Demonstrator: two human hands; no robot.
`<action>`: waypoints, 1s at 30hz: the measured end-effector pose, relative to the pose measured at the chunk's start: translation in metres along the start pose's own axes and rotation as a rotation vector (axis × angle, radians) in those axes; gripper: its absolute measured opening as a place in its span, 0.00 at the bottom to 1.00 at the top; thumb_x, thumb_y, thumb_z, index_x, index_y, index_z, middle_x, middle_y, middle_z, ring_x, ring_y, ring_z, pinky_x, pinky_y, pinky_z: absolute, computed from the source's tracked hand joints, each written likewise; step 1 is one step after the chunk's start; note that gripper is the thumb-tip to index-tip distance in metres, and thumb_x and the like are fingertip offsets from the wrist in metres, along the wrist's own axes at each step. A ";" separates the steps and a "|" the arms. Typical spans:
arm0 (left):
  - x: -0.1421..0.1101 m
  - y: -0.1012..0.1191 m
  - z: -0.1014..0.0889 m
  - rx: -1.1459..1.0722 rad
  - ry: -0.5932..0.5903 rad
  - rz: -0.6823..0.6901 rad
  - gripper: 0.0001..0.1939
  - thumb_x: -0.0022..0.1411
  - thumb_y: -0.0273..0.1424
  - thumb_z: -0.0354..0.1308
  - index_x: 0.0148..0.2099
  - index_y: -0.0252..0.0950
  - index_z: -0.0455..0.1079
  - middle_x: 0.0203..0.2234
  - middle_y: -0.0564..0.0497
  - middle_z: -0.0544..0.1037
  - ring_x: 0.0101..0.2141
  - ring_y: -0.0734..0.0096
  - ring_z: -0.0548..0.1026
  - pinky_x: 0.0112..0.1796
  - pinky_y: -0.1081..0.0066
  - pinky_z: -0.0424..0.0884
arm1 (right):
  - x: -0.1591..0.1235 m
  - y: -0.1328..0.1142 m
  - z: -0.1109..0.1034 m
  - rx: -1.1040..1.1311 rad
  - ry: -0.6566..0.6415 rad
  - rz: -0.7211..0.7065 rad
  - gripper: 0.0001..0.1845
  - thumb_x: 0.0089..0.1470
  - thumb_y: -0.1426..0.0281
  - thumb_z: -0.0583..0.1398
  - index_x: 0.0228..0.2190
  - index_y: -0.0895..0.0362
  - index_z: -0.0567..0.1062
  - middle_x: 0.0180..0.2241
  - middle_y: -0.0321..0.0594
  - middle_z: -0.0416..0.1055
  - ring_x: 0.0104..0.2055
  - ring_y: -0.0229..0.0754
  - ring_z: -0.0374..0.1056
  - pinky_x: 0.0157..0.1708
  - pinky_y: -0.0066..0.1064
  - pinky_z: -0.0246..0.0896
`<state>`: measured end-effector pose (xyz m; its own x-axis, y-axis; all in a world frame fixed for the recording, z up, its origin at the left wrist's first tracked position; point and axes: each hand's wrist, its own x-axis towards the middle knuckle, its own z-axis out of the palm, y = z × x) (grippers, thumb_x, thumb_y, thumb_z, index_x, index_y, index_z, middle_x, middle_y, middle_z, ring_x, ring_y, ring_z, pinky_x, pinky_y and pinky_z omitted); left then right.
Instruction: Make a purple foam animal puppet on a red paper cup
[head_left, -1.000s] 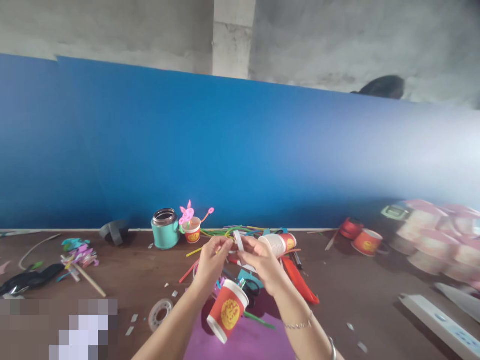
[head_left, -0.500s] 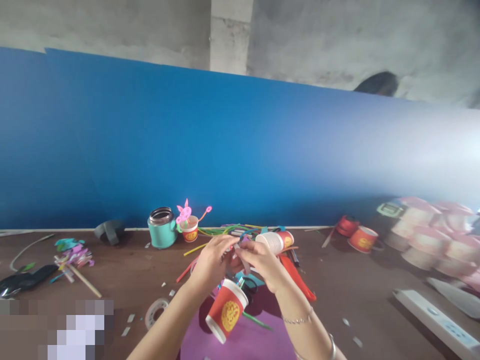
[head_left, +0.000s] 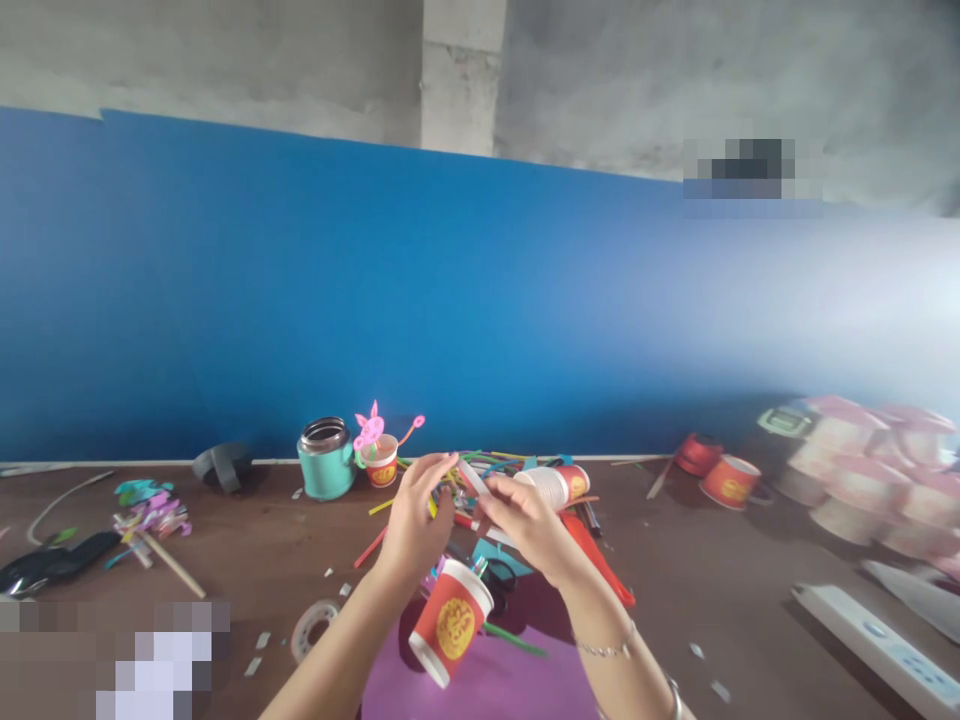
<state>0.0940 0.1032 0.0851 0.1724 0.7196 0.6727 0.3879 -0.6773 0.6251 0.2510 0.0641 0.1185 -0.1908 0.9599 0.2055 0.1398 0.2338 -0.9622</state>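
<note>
- White is shown by the strip (head_left: 472, 477) at the right hand's (head_left: 523, 520) fingertips.
- Below the grip, the paper cup (head_left: 452, 622) is coloured red, marked with a yellow emblem and edged in white.
- Also below the grip, the sheet (head_left: 525, 685) is coloured purple.
- Left of the grip, the jar (head_left: 326, 472) is coloured turquoise and the eared figure (head_left: 370, 433) pink.
- Right of the grip, the long piece (head_left: 598, 562) is coloured orange-red.
- Beyond the grip, the partition (head_left: 375, 280) is coloured blue.

Your left hand (head_left: 421, 510) opened, its thumb and forefinger parting where a second earlier they sat close together. The white strip (head_left: 472, 478) in your right hand (head_left: 519, 512), nearly upright then, tipped over toward your left
</note>
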 end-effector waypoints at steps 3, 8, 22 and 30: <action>-0.002 0.008 0.000 0.020 -0.050 0.121 0.22 0.59 0.20 0.47 0.53 0.40 0.67 0.47 0.45 0.72 0.50 0.63 0.68 0.49 0.60 0.66 | 0.003 0.006 0.002 -0.100 0.066 -0.072 0.15 0.53 0.59 0.57 0.25 0.58 0.71 0.20 0.34 0.66 0.24 0.37 0.63 0.24 0.27 0.57; -0.004 0.014 0.001 0.059 -0.076 0.191 0.20 0.59 0.20 0.48 0.53 0.39 0.67 0.47 0.44 0.72 0.49 0.62 0.68 0.49 0.58 0.65 | 0.003 0.009 0.002 -0.237 0.093 -0.173 0.14 0.57 0.63 0.54 0.26 0.57 0.71 0.20 0.33 0.62 0.24 0.36 0.59 0.23 0.27 0.53; -0.004 0.015 0.002 -0.022 -0.050 0.130 0.17 0.60 0.22 0.49 0.50 0.39 0.69 0.46 0.44 0.73 0.49 0.62 0.69 0.49 0.59 0.67 | 0.000 0.005 0.003 -0.297 0.105 -0.196 0.14 0.57 0.62 0.54 0.29 0.58 0.73 0.21 0.33 0.62 0.24 0.35 0.57 0.22 0.27 0.51; -0.002 0.020 -0.004 -0.118 -0.014 -0.034 0.15 0.60 0.24 0.50 0.48 0.40 0.70 0.43 0.46 0.75 0.45 0.64 0.72 0.44 0.62 0.70 | 0.000 0.004 -0.002 -0.235 0.058 -0.115 0.12 0.56 0.64 0.54 0.28 0.57 0.74 0.20 0.33 0.63 0.23 0.36 0.57 0.22 0.27 0.50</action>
<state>0.0979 0.0879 0.0980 0.1740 0.7442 0.6449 0.2848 -0.6649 0.6905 0.2539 0.0657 0.1151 -0.1634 0.9306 0.3276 0.3439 0.3649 -0.8652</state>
